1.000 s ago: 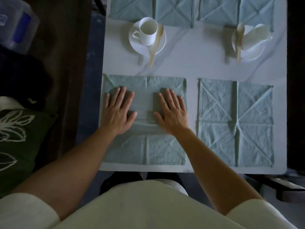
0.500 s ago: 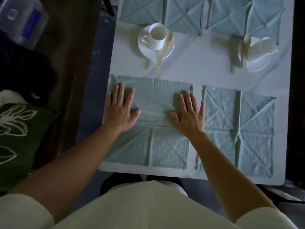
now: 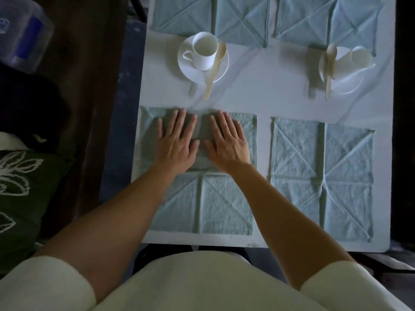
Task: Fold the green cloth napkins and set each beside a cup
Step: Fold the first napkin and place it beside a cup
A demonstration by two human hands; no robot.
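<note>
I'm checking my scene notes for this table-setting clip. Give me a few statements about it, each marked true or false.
1. The left hand and the right hand both lie flat on the near-left napkin. True.
2. The left cup lies tipped over. False: it stands upright; the right cup lies on its side.
3. A spoon rests across the left saucer. True.
4. The near-right napkin is folded small. False: it lies spread open, untouched.

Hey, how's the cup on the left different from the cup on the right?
The left cup stands upright, mouth up; the right cup lies tipped on its side. The left cup's spoon rests to its right, the right cup's spoon to its left. Both are white, on white saucers.
</note>
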